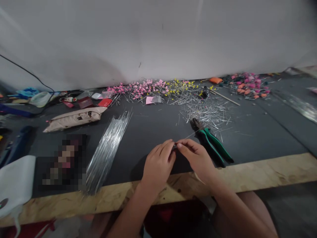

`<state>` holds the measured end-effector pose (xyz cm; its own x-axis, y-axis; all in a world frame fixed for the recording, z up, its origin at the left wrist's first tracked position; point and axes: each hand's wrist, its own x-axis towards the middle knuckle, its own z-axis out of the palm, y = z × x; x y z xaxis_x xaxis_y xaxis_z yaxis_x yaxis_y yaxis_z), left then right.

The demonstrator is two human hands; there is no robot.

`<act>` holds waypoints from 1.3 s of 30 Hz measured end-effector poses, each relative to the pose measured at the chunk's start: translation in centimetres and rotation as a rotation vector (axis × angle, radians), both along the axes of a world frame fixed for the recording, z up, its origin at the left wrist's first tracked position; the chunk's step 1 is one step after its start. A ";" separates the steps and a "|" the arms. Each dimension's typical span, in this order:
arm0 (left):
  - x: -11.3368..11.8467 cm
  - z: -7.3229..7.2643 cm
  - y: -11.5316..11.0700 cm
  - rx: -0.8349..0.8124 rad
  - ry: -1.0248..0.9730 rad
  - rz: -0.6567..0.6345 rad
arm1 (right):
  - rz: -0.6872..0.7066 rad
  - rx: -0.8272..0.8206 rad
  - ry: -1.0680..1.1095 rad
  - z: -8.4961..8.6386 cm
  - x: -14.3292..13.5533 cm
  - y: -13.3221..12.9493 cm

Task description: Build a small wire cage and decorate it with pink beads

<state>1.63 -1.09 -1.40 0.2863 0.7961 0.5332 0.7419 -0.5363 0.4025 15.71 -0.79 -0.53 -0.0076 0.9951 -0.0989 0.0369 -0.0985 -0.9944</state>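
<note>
My left hand [158, 163] and my right hand [198, 158] meet at the fingertips above the front of the dark table. Both are closed in a pinch. Between them sits a small dark piece [174, 146], mostly covered by the fingers, so its kind is unclear. A thin metal wire [192, 134] sticks out past my right fingers, up and to the right. Pliers with green and black handles [214, 143] lie just right of my right hand. To the left of my hands rests a bundle of long straight wires [109, 148].
A heap of short wire pieces [208, 110] lies beyond the pliers. Pink [148, 88], yellow [182, 85] and magenta-orange flower-like heads [251, 86] on wires line the wall. A beige pouch [75, 118], a pixelated object [64, 162] and a white device [17, 181] are at left. Wood edges the table [267, 173].
</note>
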 end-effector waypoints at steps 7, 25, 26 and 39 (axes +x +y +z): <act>-0.6 0.1 -0.5 -0.035 -0.062 0.030 | 0.021 0.018 -0.097 0.2 -0.4 0.2; -0.3 0.5 -0.9 -0.072 -0.222 0.152 | 0.202 0.072 -0.026 0.3 0.0 0.5; -0.2 0.7 -0.9 -0.131 -0.270 0.169 | 0.204 0.090 -0.031 0.2 -0.1 0.6; -0.1 1.2 0.0 -1.069 -1.179 0.074 | 0.198 0.278 -0.089 -0.3 -0.6 1.0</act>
